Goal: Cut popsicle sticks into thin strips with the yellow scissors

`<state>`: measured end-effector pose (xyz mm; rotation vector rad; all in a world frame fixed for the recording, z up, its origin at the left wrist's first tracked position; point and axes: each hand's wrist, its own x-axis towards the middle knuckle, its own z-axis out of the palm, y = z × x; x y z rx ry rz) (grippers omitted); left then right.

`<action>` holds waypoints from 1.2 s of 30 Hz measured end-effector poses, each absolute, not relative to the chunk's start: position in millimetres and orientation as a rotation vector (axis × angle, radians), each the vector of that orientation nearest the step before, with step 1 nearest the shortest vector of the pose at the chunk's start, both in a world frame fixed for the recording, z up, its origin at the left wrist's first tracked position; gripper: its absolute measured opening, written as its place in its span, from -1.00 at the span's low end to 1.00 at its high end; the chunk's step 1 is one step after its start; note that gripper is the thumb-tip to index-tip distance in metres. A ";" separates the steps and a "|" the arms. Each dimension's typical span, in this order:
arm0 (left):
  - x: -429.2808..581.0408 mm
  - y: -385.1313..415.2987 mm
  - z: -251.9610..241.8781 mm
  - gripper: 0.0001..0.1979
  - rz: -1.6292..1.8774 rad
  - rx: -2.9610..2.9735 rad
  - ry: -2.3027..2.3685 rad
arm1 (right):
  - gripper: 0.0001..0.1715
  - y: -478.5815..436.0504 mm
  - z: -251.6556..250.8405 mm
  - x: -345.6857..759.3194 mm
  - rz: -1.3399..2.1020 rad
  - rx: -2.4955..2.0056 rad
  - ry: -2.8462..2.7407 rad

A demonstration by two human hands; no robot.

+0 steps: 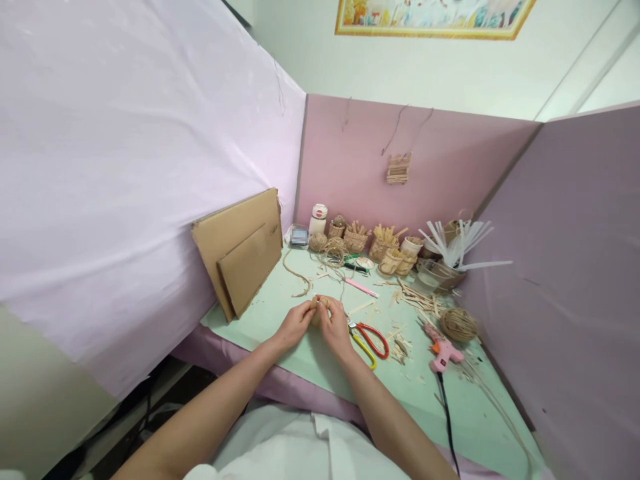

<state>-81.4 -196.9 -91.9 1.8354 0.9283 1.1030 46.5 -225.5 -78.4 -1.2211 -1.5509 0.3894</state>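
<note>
Close together over the front middle of the table, my left hand and my right hand both have their fingers closed in a pinch. Between them is a small tan piece, mostly covered by the fingers, so its exact kind cannot be made out. Scissors with one red and one yellow handle lie just right of my right hand. Beyond the hands is a pink pen-shaped tool. A short pale wooden strip lies near my right fingertips.
Cardboard sheets lean at the left. Along the back stand a white bottle and small pots of wooden pieces. A pink glue gun, a twine ball and a container of white sticks are right. Wood scraps litter the table.
</note>
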 end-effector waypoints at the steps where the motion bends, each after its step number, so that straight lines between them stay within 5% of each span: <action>1: -81.2 -196.8 -91.3 -0.75 1.111 1.843 0.935 | -0.71 -225.6 -78.3 46.4 0.392 -1.218 -1.547; 23: -64.2 -218.2 -88.6 -0.58 1.012 1.911 1.104 | -0.74 -223.5 -86.7 32.3 0.655 -1.208 -1.323; 36: -77.4 -194.0 -89.5 -0.86 0.917 1.946 0.981 | -0.73 -223.4 -85.0 44.0 0.662 -1.195 -1.433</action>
